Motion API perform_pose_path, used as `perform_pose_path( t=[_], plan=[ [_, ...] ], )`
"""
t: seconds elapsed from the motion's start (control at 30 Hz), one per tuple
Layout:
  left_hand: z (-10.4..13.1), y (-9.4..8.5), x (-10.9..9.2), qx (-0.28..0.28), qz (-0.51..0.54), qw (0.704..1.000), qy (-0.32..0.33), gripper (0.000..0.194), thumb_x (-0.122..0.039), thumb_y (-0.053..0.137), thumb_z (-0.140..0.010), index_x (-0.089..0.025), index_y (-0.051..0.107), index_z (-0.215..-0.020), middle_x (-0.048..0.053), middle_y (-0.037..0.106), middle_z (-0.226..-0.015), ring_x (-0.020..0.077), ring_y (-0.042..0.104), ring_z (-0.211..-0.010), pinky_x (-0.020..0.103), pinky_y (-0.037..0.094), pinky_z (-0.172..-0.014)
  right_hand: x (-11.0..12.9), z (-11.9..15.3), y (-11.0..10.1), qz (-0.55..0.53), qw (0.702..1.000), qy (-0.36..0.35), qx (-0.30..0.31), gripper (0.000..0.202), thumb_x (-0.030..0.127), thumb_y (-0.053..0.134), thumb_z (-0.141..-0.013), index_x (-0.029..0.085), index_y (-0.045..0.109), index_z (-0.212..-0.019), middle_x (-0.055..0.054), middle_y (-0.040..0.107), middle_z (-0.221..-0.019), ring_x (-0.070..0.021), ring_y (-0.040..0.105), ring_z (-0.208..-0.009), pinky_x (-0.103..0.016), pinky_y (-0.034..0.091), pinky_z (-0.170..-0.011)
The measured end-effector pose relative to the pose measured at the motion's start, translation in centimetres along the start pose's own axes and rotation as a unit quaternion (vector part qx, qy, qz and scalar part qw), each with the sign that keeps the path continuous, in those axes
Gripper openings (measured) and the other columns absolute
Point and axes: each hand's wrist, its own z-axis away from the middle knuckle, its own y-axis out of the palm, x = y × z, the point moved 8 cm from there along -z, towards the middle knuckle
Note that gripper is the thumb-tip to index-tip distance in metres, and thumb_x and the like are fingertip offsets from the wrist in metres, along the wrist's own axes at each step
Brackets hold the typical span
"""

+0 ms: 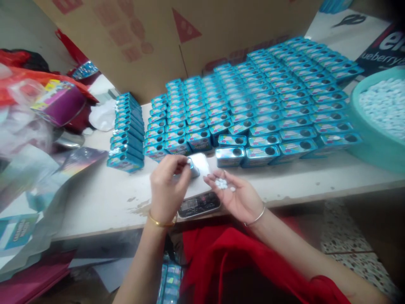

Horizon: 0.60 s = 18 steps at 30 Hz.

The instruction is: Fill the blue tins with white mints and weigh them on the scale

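My left hand [169, 181] is closed in a pinch, with a small white pellet [189, 161] at its fingertips. Just under those fingers is a blue tin [194, 169], partly hidden, on the white plate of a digital scale [200, 162]. The scale's black display panel [199, 204] faces me. Palm up beside it, my right hand [240, 196] cups several white pellets [221, 183]. In front of both hands stand rows of blue tins [262, 105], many with a dark round opening on top.
A turquoise basin [363, 143] of white pellets stands at the right. A separate row of blue tins [126, 135] is at the left, several topped with pellets. Behind rises a large cardboard box [152, 46]. Plastic bags and printed wrappers [28, 169] crowd the left side of the white table [104, 202].
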Motion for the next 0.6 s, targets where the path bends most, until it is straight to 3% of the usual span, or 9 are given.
perform_pose_path(
  t=[0.17,0.3,0.43,0.53,0.6],
  plan=[
    [-0.2,-0.7,1.0,0.008,-0.077,0.997,0.022,0.008,-0.015,0.053,-0.084,-0.016,0.061,-0.087,0.0,0.059,-0.078,0.0105,0.053,-0.067,0.024,0.046,-0.066,-0.2,0.3,-0.6,0.013,0.999,0.015,-0.032,0.026,0.011,0.042,-0.09,0.007,0.065,-0.079,-0.013,0.069,-0.081,-0.0181,0.07,-0.084,-0.017,0.058,-0.07],
    [1.3,0.2,-1.1,0.035,-0.045,0.998,0.039,0.015,-0.014,0.05,-0.087,-0.017,0.06,-0.098,0.004,0.06,-0.089,0.0123,0.055,-0.076,0.026,0.048,-0.072,-0.1,0.9,-0.7,0.013,0.999,0.024,-0.028,0.029,0.014,0.04,-0.092,0.005,0.066,-0.083,-0.018,0.069,-0.095,-0.0219,0.067,-0.096,-0.025,0.058,-0.081],
    [4.7,5.6,-4.8,0.169,-0.015,0.981,0.095,0.023,-0.015,0.045,-0.09,-0.015,0.056,-0.11,0.01,0.057,-0.103,0.0174,0.055,-0.096,0.031,0.05,-0.082,0.3,1.9,-1.8,0.015,0.999,0.017,-0.038,0.031,0.015,0.036,-0.095,0.008,0.066,-0.089,-0.01,0.07,-0.09,-0.0139,0.068,-0.084,-0.024,0.058,-0.082],
    [6.7,9.7,-5.4,0.237,-0.057,0.966,0.082,0.021,-0.018,0.041,-0.092,-0.014,0.056,-0.106,0.011,0.056,-0.102,0.0192,0.054,-0.096,0.031,0.052,-0.077,0.6,2.8,-3.4,0.028,0.996,0.02,-0.079,0.034,0.015,0.032,-0.097,0.01,0.065,-0.093,-0.007,0.069,-0.088,-0.0106,0.067,-0.079,-0.021,0.057,-0.08],
    [7.3,11.2,-5.2,0.247,-0.065,0.964,0.067,0.02,-0.019,0.038,-0.093,-0.015,0.057,-0.099,0.009,0.056,-0.099,0.0181,0.055,-0.091,0.029,0.051,-0.071,0.7,3.2,-4.2,0.032,0.994,0.025,-0.099,0.036,0.017,0.03,-0.098,0.011,0.065,-0.097,-0.007,0.069,-0.09,-0.0107,0.067,-0.081,-0.022,0.057,-0.081]
  ],
)
